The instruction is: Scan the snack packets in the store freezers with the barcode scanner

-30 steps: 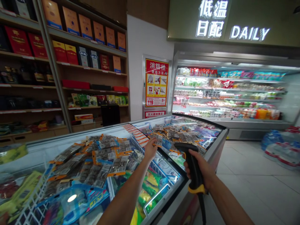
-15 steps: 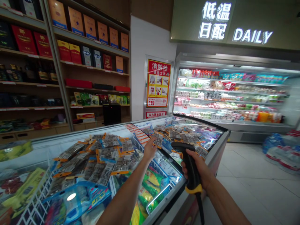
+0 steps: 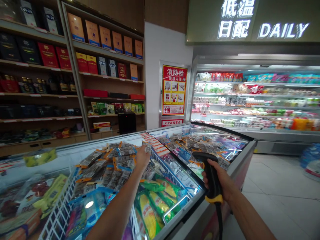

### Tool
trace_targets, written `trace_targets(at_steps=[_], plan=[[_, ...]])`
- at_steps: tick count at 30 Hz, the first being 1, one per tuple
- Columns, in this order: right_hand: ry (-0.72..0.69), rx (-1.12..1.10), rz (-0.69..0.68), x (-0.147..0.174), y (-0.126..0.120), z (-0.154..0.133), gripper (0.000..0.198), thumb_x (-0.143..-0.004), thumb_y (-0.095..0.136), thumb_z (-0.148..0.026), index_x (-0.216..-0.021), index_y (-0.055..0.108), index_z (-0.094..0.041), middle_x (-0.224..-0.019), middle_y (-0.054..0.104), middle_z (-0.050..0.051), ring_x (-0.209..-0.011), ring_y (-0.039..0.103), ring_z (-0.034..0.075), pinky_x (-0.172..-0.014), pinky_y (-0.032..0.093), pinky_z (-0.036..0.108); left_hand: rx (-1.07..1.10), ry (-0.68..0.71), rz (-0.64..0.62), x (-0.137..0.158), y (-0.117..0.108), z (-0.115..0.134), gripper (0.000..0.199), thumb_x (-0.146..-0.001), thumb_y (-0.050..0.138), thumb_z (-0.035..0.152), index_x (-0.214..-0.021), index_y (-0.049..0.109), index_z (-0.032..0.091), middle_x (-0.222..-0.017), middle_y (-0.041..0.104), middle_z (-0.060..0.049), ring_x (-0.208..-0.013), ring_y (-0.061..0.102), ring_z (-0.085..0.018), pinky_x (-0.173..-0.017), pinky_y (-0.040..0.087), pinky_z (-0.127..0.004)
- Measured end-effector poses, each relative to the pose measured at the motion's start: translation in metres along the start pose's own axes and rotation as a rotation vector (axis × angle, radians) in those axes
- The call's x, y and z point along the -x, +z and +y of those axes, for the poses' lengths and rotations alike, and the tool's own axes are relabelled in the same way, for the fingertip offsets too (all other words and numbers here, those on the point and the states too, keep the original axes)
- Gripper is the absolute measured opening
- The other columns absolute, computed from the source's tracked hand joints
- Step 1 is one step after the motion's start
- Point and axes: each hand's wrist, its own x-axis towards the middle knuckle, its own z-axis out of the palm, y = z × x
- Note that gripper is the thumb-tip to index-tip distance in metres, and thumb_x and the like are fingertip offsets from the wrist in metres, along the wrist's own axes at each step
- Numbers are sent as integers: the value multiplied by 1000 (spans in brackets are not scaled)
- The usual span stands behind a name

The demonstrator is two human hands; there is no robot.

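Two hands full: my left hand (image 3: 142, 156) pinches a packet (image 3: 148, 146) near twelve o'clock, packet pile (image 3: 108, 171) at eleven; right hand (image 3: 223, 179) grips scanner (image 3: 213, 178), one o'clock. Packet-handling step, I judge; next move wants a steady pinch.

A chest freezer (image 3: 241, 156) is holding white wire dividers (image 3: 55, 216); among them orange- and blue-edged packets (image 3: 110, 173) are lying heaped, blue bags (image 3: 96, 208) are sitting just in front, and green-and-yellow bags (image 3: 151, 213) are resting to the right.

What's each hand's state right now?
Left hand: closed, holding a small packet.
Right hand: closed, holding the black scanner by its handle.
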Motion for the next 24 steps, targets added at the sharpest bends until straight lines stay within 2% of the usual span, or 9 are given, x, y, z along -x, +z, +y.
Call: trace_targets(at_steps=[6,12,16,20,24], plan=[[-28,3,52,4,-12,-7,22,-69,51,-39,-67,50,-17,-43,51,-3,-34,46,9,-31,37,20,-252,-93,62,5,-21,-18,35,-65,42,13,-99,52,15,-103,55,-9,-96,48,-21,-85,35,-32],[-58,-32,100,7,-41,-13,21,-69,52,-37,-67,50,-17,-45,51,-2,-35,46,9,-33,37,20,-355,-92,144,5,-29,-6,32,-66,45,17,-97,54,18,-108,51,-6,-108,36,-25,-89,28,-39],[-64,-49,117,8,-57,-14,20,-68,52,-37,-67,50,-16,-45,51,-2,-36,47,9,-34,37,20,-299,-36,74,8,-8,23,34,-66,42,16,-98,54,18,-105,53,-5,-103,40,-22,-89,29,-35],[-52,-71,137,10,-69,-15,20,-69,52,-36,-70,51,-17,-45,51,-3,-36,46,9,-34,37,20,-287,21,-5,17,24,57,36,-66,43,17,-100,53,21,-107,51,-6,-105,38,-24,-90,27,-41],[-45,-95,168,13,-79,-17,20,-69,51,-36,-71,50,-16,-45,50,-3,-36,46,8,-34,36,19,-304,63,-115,22,47,75,38,-65,44,16,-102,52,21,-112,48,-8,-109,34,-25,-91,23,-44]])
